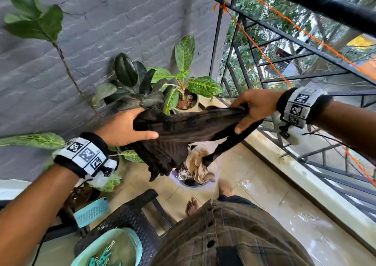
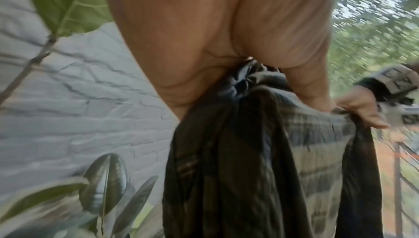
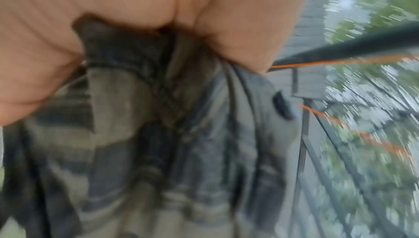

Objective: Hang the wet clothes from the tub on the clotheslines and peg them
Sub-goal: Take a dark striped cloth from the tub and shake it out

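Wet dark checked garment (image 1: 183, 131) is held stretched between both hands at chest height, above the tub (image 1: 193, 176) on the tiled floor. Left hand (image 1: 124, 129) grips one bunched end, fingers curled round it. Right hand (image 1: 254, 106) grips the other end, fist closed on the cloth; the wrist views confirm both grasps. Loose folds and a trailing strip hang down toward the remaining clothes in the tub. Orange clotheslines (image 1: 264, 56) run along the balcony grille (image 1: 284, 66), beyond the right hand; the garment is not yet on any line. Pegs (image 1: 105, 255) lie in a teal basket (image 1: 134, 243) beside the left arm.

Risks, as judged: bunched cloth may hang crumpled unless spread; the trailing strip may snag the potted plants (image 1: 179, 82); dripping water makes the floor slippery for bare feet.
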